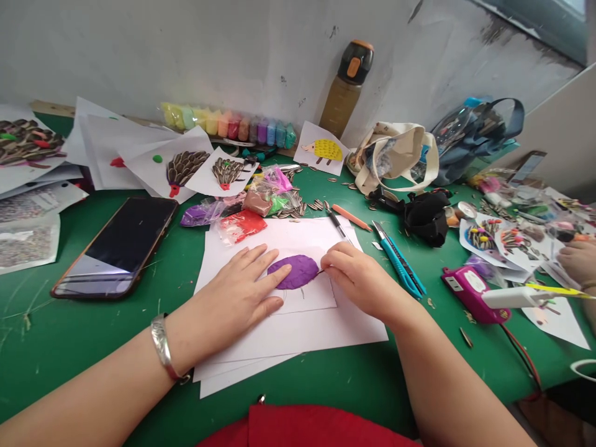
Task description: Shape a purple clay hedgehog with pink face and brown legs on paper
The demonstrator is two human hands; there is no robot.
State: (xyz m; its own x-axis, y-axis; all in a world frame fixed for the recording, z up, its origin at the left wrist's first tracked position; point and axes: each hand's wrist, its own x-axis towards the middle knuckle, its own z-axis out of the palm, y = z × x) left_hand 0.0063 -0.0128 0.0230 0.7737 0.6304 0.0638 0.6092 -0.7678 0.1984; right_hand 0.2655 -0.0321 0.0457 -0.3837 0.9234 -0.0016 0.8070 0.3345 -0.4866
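Observation:
A flat purple oval of modelling clay lies on white paper, over a pencil outline with short leg lines below it. My left hand rests flat and open on the paper, its index fingertip on the clay's left part. At the clay's right end, my right hand is closed in a pinch on a small dark sliver that looks like a sunflower seed; the fingers cover most of it. Beyond the right hand are a dark pen, an orange stick and a turquoise utility knife.
A phone lies left on the green table. Bagged clay, loose sunflower seeds and seed-covered hedgehog pictures sit behind the paper. Rightward are a magenta device, a black item and another person's hand.

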